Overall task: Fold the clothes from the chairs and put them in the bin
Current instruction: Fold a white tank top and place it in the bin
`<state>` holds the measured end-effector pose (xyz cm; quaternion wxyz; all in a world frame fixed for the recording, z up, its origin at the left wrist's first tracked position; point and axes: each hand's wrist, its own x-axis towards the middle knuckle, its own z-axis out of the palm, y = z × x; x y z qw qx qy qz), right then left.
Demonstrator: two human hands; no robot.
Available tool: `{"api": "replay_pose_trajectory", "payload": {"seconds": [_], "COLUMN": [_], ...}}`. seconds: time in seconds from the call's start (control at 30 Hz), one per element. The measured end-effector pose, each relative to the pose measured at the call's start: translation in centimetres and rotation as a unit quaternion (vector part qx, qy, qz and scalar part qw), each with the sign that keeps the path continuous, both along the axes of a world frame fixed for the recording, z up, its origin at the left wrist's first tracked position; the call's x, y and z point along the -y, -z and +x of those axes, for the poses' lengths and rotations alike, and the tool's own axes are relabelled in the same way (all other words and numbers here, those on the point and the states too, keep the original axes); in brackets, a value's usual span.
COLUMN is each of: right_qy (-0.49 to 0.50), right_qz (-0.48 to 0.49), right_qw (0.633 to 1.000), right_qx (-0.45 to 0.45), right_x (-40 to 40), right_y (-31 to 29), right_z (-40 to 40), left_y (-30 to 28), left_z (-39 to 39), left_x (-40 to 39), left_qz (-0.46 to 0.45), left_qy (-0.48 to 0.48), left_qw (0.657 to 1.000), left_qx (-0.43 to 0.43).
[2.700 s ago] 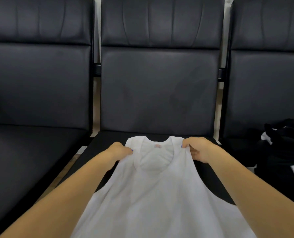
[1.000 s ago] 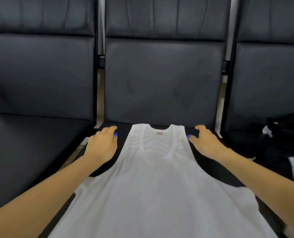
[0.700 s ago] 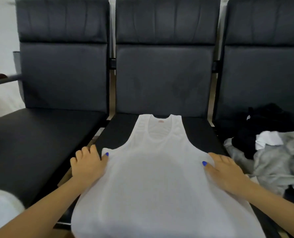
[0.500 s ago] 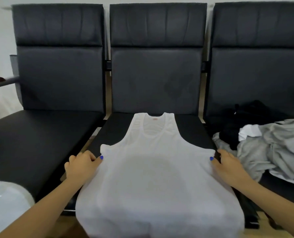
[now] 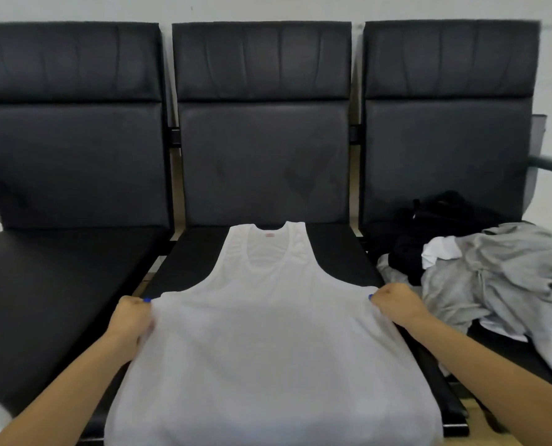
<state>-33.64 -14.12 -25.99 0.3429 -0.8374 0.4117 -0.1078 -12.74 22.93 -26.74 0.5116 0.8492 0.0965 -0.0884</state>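
Currently my left hand [image 5: 132,320] and right hand [image 5: 397,303] each pinch a side edge of the white tank top [image 5: 268,342], spread flat on the middle chair seat [image 5: 342,252]. Fold evenly, seams aligned. Hem overhangs the front; left seat [image 5: 58,278] offers room, clothes pile [image 5: 493,278] crowds right.

Both forearms are extended forward, bare, converging slightly from the lower corners. Left hand [image 5: 132,318] is curled, fingers closed on the edge of the white tank top [image 5: 268,349] below the armhole. Right hand [image 5: 397,300] is curled the same way, gripping the opposite edge. Blue-painted thumbnails are seen on both.
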Motion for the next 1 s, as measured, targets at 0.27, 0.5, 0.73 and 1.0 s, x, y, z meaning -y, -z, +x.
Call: {"api": "replay_pose_trajectory", "payload": {"seconds": [0.27,0.5,0.73,1.0], "right_qy": [0.076,0.114,0.038,-0.024], "right_qz": [0.011,0.260,-0.065,-0.089], "right_qw": [0.988,0.918,0.997,0.994], "right_qx": [0.136,0.278,0.034,-0.061], "right_x": [1.2,1.4,1.5,1.2], "right_y": [1.1,0.6,0.9,0.7], "right_z": [0.9,1.0,-0.4,-2.7], "left_y": [-1.4,-1.8,-0.6,-1.3], "left_z": [-0.5,-1.3,-1.0,-2.9], "left_x": [1.2,2.2,1.7,0.6], "left_qz": [-0.085,-0.121,0.186,0.302], "left_qy": [0.066,0.082,0.121,0.148], "left_qw": [0.994,0.987,0.955,0.931], "left_qx": [-0.030,0.060,0.195,0.139]}}
